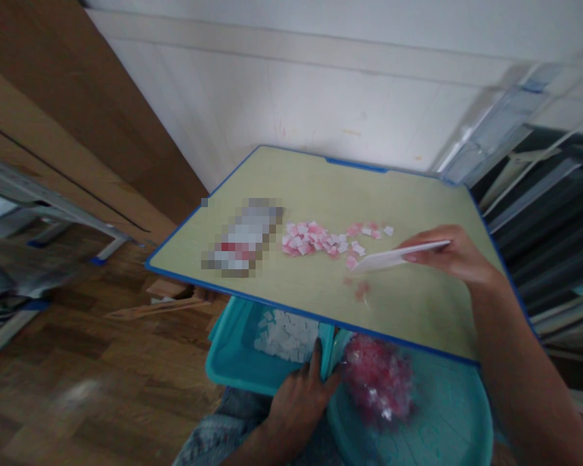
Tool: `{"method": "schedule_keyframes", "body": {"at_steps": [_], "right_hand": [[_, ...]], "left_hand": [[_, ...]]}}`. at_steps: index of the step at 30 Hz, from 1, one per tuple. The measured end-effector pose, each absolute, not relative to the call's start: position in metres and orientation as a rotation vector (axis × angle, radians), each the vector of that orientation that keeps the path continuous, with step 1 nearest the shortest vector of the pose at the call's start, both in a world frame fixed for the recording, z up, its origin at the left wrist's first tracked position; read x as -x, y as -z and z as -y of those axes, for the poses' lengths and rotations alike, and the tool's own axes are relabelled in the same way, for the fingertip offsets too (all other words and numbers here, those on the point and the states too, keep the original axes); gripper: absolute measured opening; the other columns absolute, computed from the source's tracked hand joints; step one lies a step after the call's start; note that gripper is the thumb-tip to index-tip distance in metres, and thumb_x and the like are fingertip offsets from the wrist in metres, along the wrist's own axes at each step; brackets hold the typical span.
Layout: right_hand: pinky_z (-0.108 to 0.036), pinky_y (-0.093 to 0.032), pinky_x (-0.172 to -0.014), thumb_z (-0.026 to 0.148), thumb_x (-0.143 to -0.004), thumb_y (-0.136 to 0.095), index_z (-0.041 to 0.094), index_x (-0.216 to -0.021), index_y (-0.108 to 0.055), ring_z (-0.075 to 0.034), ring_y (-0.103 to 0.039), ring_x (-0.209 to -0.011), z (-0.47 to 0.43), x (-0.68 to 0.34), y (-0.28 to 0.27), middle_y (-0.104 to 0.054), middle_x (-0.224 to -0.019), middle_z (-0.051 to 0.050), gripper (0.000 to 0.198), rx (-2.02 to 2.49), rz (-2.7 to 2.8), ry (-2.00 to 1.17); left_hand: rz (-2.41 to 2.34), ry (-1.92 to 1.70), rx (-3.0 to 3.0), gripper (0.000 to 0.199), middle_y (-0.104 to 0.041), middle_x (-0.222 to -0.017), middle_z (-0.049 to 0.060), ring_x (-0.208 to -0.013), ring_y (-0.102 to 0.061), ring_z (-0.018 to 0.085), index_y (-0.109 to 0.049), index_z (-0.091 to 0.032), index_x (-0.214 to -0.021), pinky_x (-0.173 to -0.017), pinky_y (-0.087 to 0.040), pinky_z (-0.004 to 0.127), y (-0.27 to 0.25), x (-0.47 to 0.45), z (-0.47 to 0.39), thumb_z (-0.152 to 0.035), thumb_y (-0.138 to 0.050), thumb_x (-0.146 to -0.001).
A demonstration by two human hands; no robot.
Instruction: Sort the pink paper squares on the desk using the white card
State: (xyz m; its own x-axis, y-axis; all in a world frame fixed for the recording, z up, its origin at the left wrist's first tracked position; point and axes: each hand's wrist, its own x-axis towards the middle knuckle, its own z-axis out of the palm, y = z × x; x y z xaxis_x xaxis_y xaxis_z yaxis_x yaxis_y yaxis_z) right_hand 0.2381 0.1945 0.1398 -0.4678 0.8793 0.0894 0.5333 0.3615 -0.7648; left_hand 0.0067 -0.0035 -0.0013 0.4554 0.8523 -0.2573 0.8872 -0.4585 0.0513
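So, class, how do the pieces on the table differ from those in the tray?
The table pieces are pink and white; the tray pieces look plain white. The table pieces lie near the card in the right hand; the tray pieces lie near the left hand. Both are small and squarish.

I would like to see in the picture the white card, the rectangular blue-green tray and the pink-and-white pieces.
White card (386, 258): head view, middle of its visible side.
Blue-green tray (240, 374): head view, its near wall.
Pink-and-white pieces (311, 239): head view, middle of the main pile.
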Motion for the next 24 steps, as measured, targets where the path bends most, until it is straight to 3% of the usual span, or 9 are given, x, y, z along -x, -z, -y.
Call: {"method": "schedule_keyframes", "body": {"at_steps": [5,11,24], "right_hand": [[-0.022,-0.036,-0.045,0.041,-0.061,-0.064,0.015,-0.074,-0.067,-0.011,-0.051,-0.051,-0.1936,-0.2433,-0.1453,-0.064,-0.063,-0.002,0.029,1.258,2.017,-0.833],[-0.022,-0.038,-0.048,0.041,-0.062,-0.063,0.015,-0.073,-0.068,-0.013,-0.055,-0.055,-0.1936,-0.2471,-0.1487,-0.065,-0.064,-0.003,0.028,1.218,2.251,-0.967],[-0.023,-0.036,-0.048,0.04,-0.062,-0.064,0.018,-0.074,-0.068,-0.015,-0.056,-0.057,-0.1935,-0.2485,-0.1481,-0.065,-0.065,-0.002,0.026,1.25,2.189,-0.953]], "left_hand": [[-1.533,0.288,-2.529,0.046,-0.034,-0.13,0.022,-0.069,-0.061,0.019,-0.033,-0.038,-0.124,-0.055,-0.05,0.032,0.0027,-0.0067,0.0046,-0.019,-0.032,-0.082],[-1.535,0.275,-2.537,0.044,-0.035,-0.129,0.022,-0.069,-0.062,0.019,-0.034,-0.037,-0.123,-0.055,-0.05,0.031,0.0005,-0.0065,0.0041,-0.019,-0.032,-0.082],[-1.518,0.289,-2.506,0.044,-0.036,-0.129,0.021,-0.068,-0.061,0.018,-0.034,-0.037,-0.123,-0.055,-0.05,0.032,-0.0034,-0.0074,0.0022,-0.019,-0.029,-0.083]]}}
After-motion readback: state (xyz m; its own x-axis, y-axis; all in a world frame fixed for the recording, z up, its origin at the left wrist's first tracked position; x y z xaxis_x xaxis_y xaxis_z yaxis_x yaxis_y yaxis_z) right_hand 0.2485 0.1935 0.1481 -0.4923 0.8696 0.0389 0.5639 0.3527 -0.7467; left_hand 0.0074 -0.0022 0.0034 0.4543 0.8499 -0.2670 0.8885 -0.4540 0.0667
